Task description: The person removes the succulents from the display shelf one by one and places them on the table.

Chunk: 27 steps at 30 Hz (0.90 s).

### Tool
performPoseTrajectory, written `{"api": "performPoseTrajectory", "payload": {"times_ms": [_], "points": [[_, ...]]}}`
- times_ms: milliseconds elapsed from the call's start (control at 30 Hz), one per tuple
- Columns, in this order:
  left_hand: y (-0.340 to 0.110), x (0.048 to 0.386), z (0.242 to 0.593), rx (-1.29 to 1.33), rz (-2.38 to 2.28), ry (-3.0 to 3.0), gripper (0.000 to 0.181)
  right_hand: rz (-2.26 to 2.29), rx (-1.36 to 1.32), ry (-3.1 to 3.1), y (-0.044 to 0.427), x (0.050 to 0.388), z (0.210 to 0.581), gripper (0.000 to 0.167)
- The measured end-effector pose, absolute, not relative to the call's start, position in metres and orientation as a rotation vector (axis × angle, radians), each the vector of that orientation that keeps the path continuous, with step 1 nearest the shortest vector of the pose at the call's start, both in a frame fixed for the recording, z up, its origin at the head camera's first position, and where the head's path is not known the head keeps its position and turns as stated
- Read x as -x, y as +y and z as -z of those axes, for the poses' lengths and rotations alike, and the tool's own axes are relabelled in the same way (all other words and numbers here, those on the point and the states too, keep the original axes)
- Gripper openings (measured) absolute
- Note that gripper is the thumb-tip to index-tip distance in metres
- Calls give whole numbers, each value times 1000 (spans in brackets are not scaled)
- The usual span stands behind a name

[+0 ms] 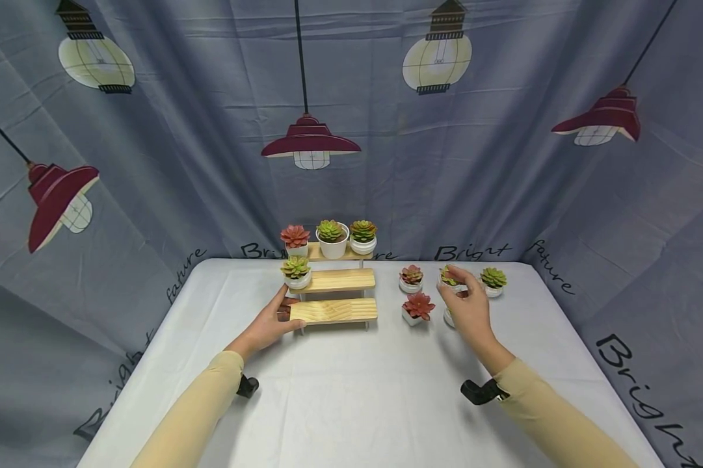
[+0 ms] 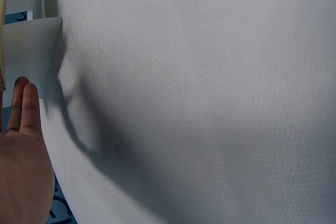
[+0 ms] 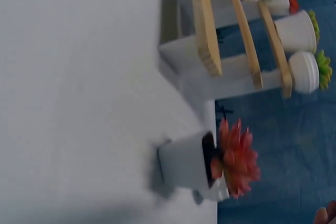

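Observation:
A three-step wooden stand (image 1: 332, 311) with white side supports stands at the back centre. My left hand (image 1: 269, 323) grips its left end, thumb at the front of the lowest plank; in the left wrist view two fingers (image 2: 30, 111) look straight. A green succulent in a white pot (image 1: 296, 272) sits on the middle step just above that hand. On the right, my right hand (image 1: 471, 309) pinches a small potted green succulent (image 1: 449, 278) between thumb and fingers, partly hiding it. Only fingertips (image 3: 323, 215) of this hand show in the right wrist view.
The top step bears a red succulent (image 1: 295, 239) and two green ones (image 1: 331, 238). Near my right hand are two red succulents (image 1: 417, 308), a green one (image 1: 493, 281) and a partly hidden white pot (image 1: 448, 318). A patterned curtain (image 1: 351, 195) hangs behind the white table (image 1: 357, 403).

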<state>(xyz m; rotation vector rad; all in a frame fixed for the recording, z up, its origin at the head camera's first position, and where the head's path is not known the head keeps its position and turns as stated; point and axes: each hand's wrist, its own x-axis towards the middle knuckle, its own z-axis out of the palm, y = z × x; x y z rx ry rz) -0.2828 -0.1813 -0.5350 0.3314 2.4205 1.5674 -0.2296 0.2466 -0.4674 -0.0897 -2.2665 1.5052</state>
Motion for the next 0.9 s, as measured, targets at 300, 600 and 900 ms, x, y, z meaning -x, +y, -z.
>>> {"api": "performPoseTrajectory", "payload": {"times_ms": [300,600,900], "points": [[-180,282,533,-353,-1547,2443,113,-1616,-103,-2237,204,234,465,44],[-180,282,533,-361,-1551,2440,113,-1669,-283,-2264,155,240,467,46],[-181,282,535,-368,-1553,2442,113,-1742,-363,-2307,114,246,469,49]]}}
